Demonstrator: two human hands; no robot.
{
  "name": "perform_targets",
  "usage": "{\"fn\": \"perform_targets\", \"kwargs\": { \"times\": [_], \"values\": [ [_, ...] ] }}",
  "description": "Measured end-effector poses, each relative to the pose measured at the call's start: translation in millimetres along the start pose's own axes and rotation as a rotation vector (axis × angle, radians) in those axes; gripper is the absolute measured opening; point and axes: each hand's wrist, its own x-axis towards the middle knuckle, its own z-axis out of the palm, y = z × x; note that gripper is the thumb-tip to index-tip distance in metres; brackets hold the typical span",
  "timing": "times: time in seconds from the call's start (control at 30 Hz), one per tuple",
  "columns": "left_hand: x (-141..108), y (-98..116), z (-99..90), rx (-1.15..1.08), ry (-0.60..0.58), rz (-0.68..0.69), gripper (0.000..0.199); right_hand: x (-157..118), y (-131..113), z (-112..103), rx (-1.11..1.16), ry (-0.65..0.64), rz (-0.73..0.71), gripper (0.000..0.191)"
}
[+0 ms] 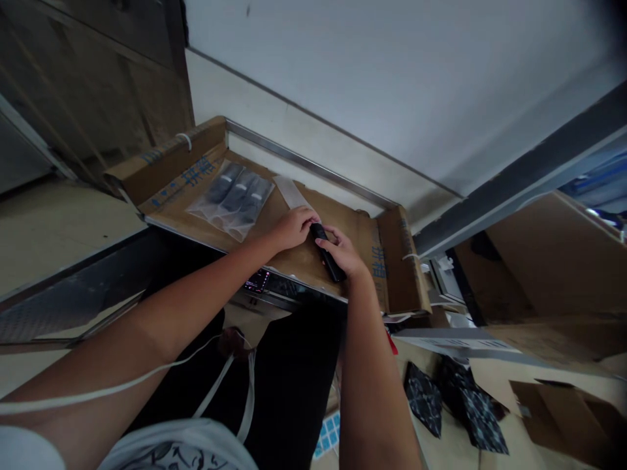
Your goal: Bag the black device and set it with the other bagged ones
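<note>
A long black object (pixel 331 261) lies slanted over the cardboard-lined work surface (pixel 267 245). My right hand (pixel 343 251) is wrapped round its middle, thumb on top. At its upper end, my left hand (pixel 296 227) has its fingers pressed together beside a translucent plastic sleeve (pixel 290 192); the fingertips' exact hold is too small to make out. To the left of my hands, several dark items in clear sleeves (pixel 235 196) lie side by side on the cardboard.
Cardboard flaps (pixel 401 261) stand up at both ends of the surface. A lit screen (pixel 257 280) shows below its front edge. Dark patterned bags (pixel 465 401) and a cardboard box (pixel 563 414) are on the floor at the lower right. A white cord crosses my left forearm.
</note>
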Motion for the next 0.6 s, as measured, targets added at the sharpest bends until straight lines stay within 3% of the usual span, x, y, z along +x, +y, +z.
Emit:
{"fn": "perform_targets", "kwargs": {
  "times": [0.27, 0.6],
  "values": [
    [-3.1, 6.4, 5.1, -0.027, -0.02, 0.091, 0.026, 4.1, 10.3, 1.0, 0.042, 0.035, -0.051, 0.048],
    [-5.7, 5.8, 7.3, -0.189, -0.066, 0.01, 0.024, 18.6, 31.1, -0.6, 0.026, 0.19, -0.176, 0.05]
  ]
}}
